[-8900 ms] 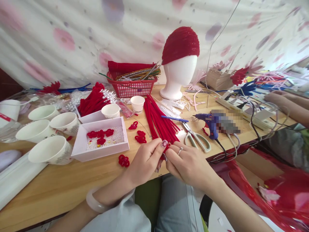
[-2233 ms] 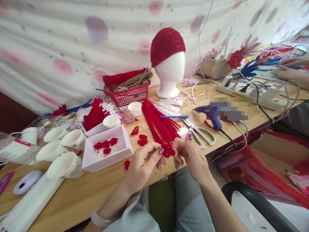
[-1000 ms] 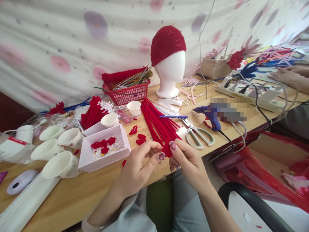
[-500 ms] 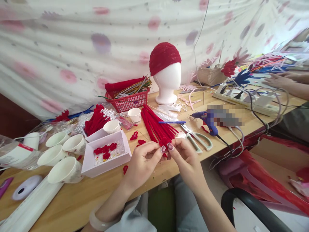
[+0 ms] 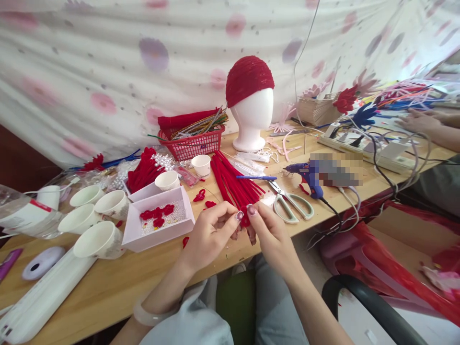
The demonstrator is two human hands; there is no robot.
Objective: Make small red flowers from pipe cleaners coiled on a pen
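Observation:
Between my fingertips, above the table's front edge, is a small red fuzzy piece (image 5: 245,221), mostly hidden. My left hand (image 5: 214,233) pinches it from the left, and my right hand (image 5: 268,232) pinches it from the right. Just beyond lie a bundle of red pipe cleaners (image 5: 230,179) and a blue pen (image 5: 256,178). Scissors (image 5: 287,199) rest to the right of my hands. Looped red pieces (image 5: 199,195) lie on the wood to the left. A white box (image 5: 158,235) holds white beads and several red shapes.
A blue glue gun (image 5: 305,177) and a power strip (image 5: 362,148) with cables are on the right. Paper cups (image 5: 98,239) stand at left. Behind are a red basket (image 5: 194,146) and a foam head (image 5: 253,117) in a red cap. A co-worker's hands (image 5: 420,122) appear far right.
The camera view has shifted slightly. Both hands stay together on the red piece, which is now more covered by my fingers, and several of my right fingertips show below it.

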